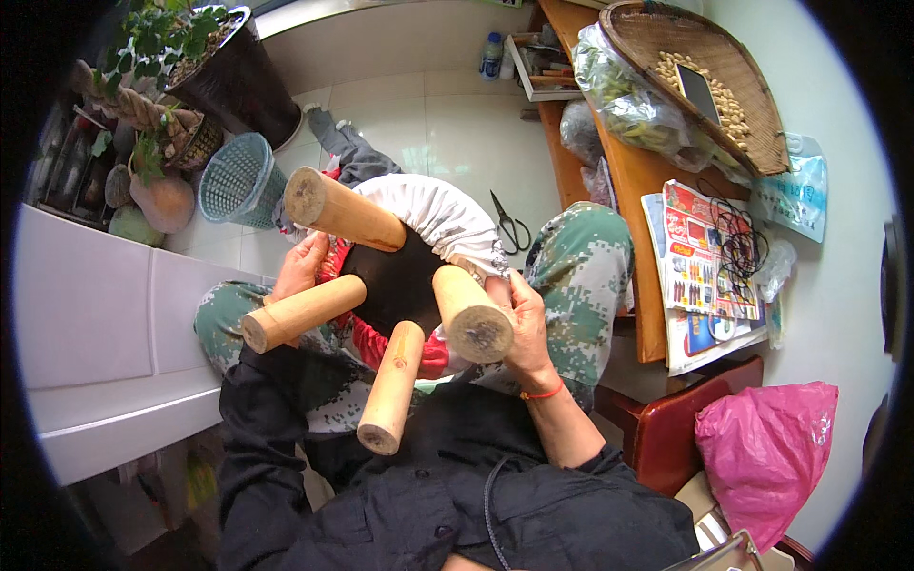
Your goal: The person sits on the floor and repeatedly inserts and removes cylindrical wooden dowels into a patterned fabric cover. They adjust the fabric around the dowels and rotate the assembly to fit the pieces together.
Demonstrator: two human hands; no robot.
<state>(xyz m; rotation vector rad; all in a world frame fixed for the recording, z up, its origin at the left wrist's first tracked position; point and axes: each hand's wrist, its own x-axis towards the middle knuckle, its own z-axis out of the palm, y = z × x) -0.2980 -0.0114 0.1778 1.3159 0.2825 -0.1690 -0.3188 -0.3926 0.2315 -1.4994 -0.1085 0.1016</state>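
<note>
An upturned stool (392,285) rests on my lap, its dark underside facing up. Several thick round wooden legs (392,385) point toward me. Around the seat's edge runs a gathered fabric cover (433,211), white with some print on the far side and red on the near and left sides. My left hand (301,266) is closed on the red edge of the cover, between two legs. On the other side, my right hand (526,328) pinches the white edge beside the right leg. Parts of the fingers on both hands are hidden by the legs and cloth.
Black scissors (511,228) lie on the tiled floor beyond my right knee. A blue plastic basket (240,181) and a potted plant (238,86) stand at the left. The wooden table (628,190) on the right bears a woven tray (657,38) and papers. Dark cloth (357,152) lies ahead.
</note>
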